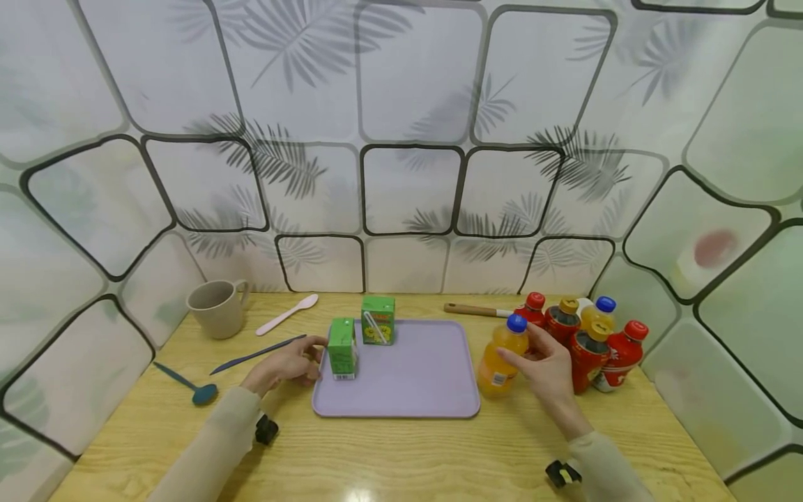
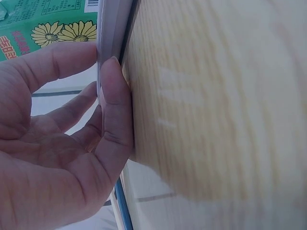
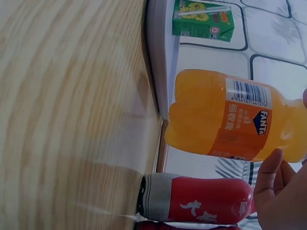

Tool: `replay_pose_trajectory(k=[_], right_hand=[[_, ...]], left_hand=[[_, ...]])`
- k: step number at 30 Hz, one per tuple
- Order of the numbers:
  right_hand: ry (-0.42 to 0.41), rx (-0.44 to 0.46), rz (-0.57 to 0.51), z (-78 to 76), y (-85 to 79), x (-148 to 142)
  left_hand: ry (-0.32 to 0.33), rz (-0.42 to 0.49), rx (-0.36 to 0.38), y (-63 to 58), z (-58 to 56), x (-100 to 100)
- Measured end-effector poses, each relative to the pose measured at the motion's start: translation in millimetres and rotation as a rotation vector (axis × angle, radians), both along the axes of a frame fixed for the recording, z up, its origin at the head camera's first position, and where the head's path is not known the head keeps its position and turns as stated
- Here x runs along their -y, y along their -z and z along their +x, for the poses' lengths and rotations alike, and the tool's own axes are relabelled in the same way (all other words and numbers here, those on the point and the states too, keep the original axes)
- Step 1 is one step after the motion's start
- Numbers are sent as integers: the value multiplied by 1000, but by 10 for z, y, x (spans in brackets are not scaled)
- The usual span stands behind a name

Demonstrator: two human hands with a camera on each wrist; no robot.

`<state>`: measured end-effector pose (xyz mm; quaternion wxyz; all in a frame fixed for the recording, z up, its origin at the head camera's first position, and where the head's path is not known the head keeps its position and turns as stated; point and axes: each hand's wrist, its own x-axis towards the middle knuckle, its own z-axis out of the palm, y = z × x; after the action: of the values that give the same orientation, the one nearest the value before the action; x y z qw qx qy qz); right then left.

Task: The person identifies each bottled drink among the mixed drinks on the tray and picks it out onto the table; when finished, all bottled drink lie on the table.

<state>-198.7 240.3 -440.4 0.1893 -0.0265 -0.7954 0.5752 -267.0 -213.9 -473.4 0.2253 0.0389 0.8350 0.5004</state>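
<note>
My right hand [image 1: 547, 364] holds an orange Fanta bottle [image 1: 500, 359] with a blue cap by its upper part, beside the right edge of a lilac tray [image 1: 414, 383]. In the right wrist view the bottle [image 3: 216, 115] is upright, its base raised off the table. At the tray's left rim, my left hand [image 1: 291, 362] pinches the edge, with fingers [image 2: 115, 96] at the rim in the left wrist view. Two green drink cartons stand on the tray: one carton [image 1: 343, 352] near the left hand, another carton [image 1: 378, 324] with a straw at the back.
Several bottles, including a red one [image 1: 621, 359], cluster at the right. Behind them lies a wooden-handled utensil [image 1: 477, 309]. On the left are a beige mug [image 1: 216, 310], a pink spoon [image 1: 285, 317], a blue knife [image 1: 257, 354] and a teal ladle [image 1: 202, 394]. A patterned curtain [image 1: 408, 188] closes off the back.
</note>
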Motion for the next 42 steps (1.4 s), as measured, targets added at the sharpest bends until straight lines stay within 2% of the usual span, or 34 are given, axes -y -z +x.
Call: replay_pose_trajectory(k=[13, 20, 32, 36, 42], right_hand=[[101, 34, 56, 28, 18, -243], [116, 83, 71, 46, 15, -300], [164, 90, 117, 17, 36, -358], [190, 72, 126, 3, 33, -363], [224, -7, 168, -20, 46, -367]], left_hand=[[5, 14, -4, -2, 0, 3], [-1, 21, 0, 10, -4, 9], [-4, 16, 5, -1, 4, 1], [-4, 15, 5, -8, 12, 0], [-1, 16, 3, 7, 18, 0]])
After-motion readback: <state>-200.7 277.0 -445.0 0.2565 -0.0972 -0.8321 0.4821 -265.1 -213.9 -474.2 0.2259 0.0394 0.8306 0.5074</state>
